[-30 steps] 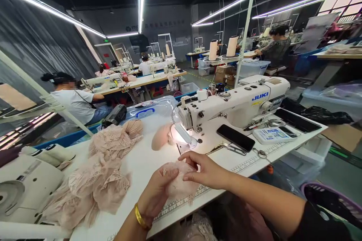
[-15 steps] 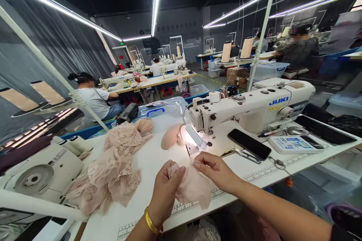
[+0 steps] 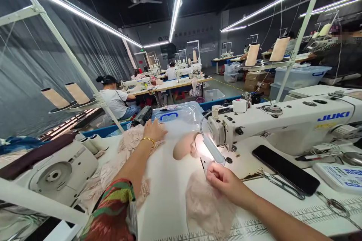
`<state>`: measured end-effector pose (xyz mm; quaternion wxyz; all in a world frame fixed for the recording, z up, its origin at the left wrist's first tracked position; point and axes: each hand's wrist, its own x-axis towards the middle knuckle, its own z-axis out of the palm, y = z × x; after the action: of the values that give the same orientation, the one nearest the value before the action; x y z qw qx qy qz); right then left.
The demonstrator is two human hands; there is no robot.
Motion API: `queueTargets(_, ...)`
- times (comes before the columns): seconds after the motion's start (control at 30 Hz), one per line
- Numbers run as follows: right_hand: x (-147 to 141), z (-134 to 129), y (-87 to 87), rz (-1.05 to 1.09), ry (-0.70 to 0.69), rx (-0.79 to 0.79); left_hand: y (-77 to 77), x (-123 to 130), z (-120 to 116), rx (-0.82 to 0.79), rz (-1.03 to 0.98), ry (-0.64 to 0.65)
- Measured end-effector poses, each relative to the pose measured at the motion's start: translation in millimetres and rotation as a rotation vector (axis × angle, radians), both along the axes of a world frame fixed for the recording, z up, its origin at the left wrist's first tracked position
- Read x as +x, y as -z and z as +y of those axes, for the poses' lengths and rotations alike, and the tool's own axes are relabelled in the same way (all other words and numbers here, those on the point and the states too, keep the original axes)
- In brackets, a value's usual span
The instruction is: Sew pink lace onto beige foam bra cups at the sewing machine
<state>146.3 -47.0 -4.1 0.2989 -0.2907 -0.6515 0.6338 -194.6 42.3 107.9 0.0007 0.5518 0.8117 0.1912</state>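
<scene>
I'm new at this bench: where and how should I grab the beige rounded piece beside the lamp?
Probably pinch the beige rounded piece by its left edge, coming from the left: that smooth, curved end lies out on the white tabletop, while its right end sits in the glare by the lamp, close to the sewing machine.
</scene>
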Motion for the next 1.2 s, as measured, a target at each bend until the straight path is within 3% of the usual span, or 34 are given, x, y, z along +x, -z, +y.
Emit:
queueTargets(0.1, 0.2, -0.6, -0.8, -0.015, -0.013, -0.012, 3.4, -20.8, 35.9, -0.114, 0.068, -0.089)
queueTargets(0.2, -0.6, 0.0, -3.9, -0.041, -0.002, -0.019, 12.9, -30.3, 55.9, -0.200, 0.121, -0.115)
queueTargets(0.3, -1.0, 0.9, -5.4, -0.067, 0.001, 0.005, 18.4, -31.3, 61.1, -0.193, 0.197, -0.112)
queueTargets(0.4, -0.6, 1.2, -4.9, -0.087, -0.006, 0.027, 10.4, -25.9, 53.6, -0.125, 0.271, -0.071)
queueTargets(0.5, 0.3, 0.7, -4.6, -0.096, -0.008, 0.050, -6.6, -16.5, 31.0, -0.036, 0.328, 0.014)
queueTargets(0.6, 1.5, -0.5, -4.7, -0.103, -0.005, 0.061, -12.8, -5.1, -11.9, 0.004, 0.346, 0.119)
queueTargets(0.67, 2.3, -1.3, -4.3, -0.116, -0.003, 0.076, -3.5, 2.8, -48.7, -0.011, 0.329, 0.173)
queueTargets(0.77, 3.1, -2.8, -3.7, -0.128, -0.004, 0.105, 23.7, 11.4, -100.7, -0.085, 0.256, 0.210)
queueTargets(0.87, 3.8, -5.1, -3.5, -0.110, -0.017, 0.106, 44.4, 11.5, -133.0, -0.110, 0.152, 0.215)
queueTargets(1.0, 4.3, -7.2, -0.8, -0.083, -0.051, 0.082, 44.4, 0.4, -146.3, -0.022, 0.049, 0.186)
queueTargets(1.2, 2.8, -5.5, 8.1, -0.064, -0.068, 0.090, 39.2, -14.7, -141.5, 0.015, -0.025, 0.093)
